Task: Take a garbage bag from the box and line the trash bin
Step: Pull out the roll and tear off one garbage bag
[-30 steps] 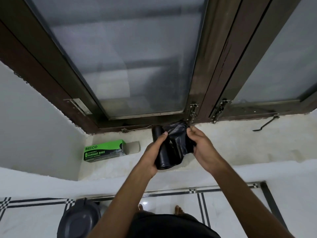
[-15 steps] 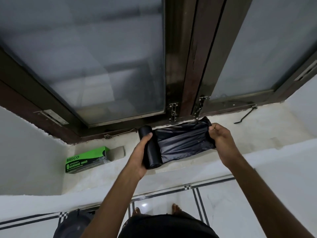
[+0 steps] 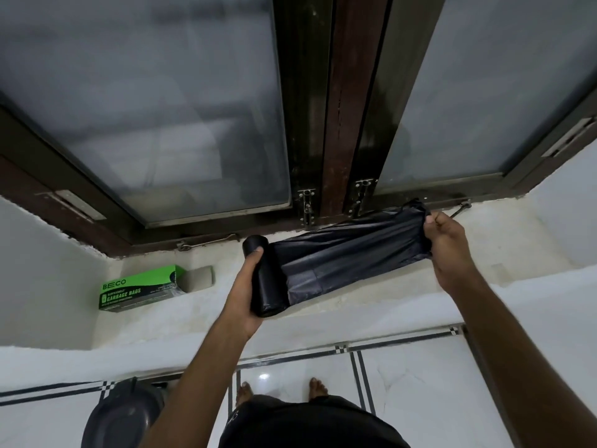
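A black roll of garbage bags [image 3: 265,279] is gripped in my left hand [image 3: 245,295], held above the window sill. From it a black garbage bag [image 3: 349,253] stretches out flat to the right, and my right hand [image 3: 449,244] pinches its far end. The green garbage bag box [image 3: 139,287] lies on the sill at the left, its end flap open. The dark grey trash bin [image 3: 122,418] stands on the floor at the lower left, partly hidden by my left forearm.
The pale stone sill [image 3: 371,305] runs below a dark-framed window [image 3: 326,124] with frosted panes and metal latches. White floor tiles [image 3: 413,383] with black border lines lie below. My bare feet and dark shorts show at the bottom.
My right hand has pulled the bag's end farther right, unrolling more of it from the roll. The view has shifted so the box and sill sit more to the left.
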`<move>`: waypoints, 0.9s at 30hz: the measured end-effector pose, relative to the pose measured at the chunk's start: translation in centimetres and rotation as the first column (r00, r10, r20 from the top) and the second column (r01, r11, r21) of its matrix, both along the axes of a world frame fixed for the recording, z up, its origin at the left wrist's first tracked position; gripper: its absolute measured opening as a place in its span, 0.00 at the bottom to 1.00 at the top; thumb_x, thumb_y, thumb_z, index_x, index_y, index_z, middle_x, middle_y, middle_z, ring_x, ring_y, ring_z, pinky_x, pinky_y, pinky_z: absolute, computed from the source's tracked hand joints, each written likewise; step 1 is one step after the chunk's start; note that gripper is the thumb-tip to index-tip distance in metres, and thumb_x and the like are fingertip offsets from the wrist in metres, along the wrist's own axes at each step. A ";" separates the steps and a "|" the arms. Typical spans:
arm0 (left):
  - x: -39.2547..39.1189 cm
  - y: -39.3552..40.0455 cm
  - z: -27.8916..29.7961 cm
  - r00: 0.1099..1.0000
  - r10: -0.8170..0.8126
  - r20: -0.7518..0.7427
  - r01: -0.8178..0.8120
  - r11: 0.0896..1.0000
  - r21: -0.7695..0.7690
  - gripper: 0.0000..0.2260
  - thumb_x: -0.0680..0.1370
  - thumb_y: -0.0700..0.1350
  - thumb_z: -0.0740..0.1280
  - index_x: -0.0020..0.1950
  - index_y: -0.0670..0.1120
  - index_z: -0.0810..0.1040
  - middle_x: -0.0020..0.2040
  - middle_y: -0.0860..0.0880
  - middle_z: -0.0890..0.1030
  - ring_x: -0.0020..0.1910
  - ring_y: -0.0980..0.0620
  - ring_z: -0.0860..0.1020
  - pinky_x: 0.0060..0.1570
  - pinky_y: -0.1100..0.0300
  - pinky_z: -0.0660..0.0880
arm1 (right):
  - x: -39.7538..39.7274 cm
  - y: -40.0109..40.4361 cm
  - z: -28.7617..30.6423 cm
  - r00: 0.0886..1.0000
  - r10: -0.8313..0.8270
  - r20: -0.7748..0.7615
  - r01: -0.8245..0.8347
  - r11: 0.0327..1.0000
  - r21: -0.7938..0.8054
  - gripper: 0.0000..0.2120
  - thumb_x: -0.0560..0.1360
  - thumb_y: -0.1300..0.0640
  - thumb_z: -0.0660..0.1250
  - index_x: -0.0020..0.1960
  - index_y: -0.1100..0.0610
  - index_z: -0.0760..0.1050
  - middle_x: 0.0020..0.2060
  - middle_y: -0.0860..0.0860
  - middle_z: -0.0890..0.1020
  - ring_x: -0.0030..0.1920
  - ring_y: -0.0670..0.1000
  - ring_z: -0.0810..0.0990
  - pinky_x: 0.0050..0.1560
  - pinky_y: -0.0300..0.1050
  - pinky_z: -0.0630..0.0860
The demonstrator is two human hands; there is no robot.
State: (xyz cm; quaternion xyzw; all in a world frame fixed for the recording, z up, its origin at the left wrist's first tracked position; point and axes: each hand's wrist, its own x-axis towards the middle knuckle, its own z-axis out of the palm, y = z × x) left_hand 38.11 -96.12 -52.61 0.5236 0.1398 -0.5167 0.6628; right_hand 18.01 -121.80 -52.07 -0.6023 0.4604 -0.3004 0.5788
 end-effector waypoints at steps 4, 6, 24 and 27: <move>-0.3 0.1 0.1 0.993 -0.048 0.105 0.037 0.994 0.098 0.19 0.71 0.55 0.74 0.58 0.48 0.79 0.49 0.44 0.85 0.51 0.43 0.81 0.52 0.45 0.79 | -1.4 -2.8 -1.5 0.993 -0.071 -0.099 0.072 0.997 0.003 0.14 0.84 0.57 0.56 0.41 0.53 0.74 0.42 0.55 0.76 0.44 0.54 0.73 0.45 0.51 0.74; -0.2 0.3 0.0 0.988 -0.065 0.139 0.047 0.990 0.134 0.20 0.70 0.55 0.74 0.58 0.47 0.79 0.49 0.44 0.84 0.49 0.43 0.82 0.47 0.47 0.80 | -2.2 -3.9 -2.1 0.979 -0.121 -0.163 0.119 0.993 -0.023 0.13 0.84 0.57 0.57 0.43 0.54 0.75 0.43 0.56 0.76 0.46 0.55 0.74 0.49 0.56 0.75; -0.2 0.9 1.0 0.961 -0.217 0.171 0.212 0.976 0.046 0.16 0.74 0.51 0.71 0.59 0.47 0.80 0.53 0.42 0.84 0.51 0.44 0.82 0.48 0.51 0.79 | 10.5 11.3 -1.8 0.670 0.560 -0.488 -0.740 0.557 -0.376 0.24 0.78 0.46 0.67 0.72 0.51 0.70 0.63 0.49 0.79 0.65 0.50 0.75 0.65 0.47 0.71; 0.2 1.4 1.2 0.969 -0.206 0.138 0.204 0.978 0.029 0.15 0.74 0.53 0.70 0.57 0.47 0.80 0.52 0.43 0.85 0.51 0.43 0.82 0.51 0.49 0.79 | 11.1 10.0 -1.8 0.636 0.628 -0.448 -0.761 0.604 -0.235 0.18 0.75 0.43 0.70 0.62 0.47 0.77 0.42 0.43 0.82 0.47 0.45 0.80 0.50 0.47 0.77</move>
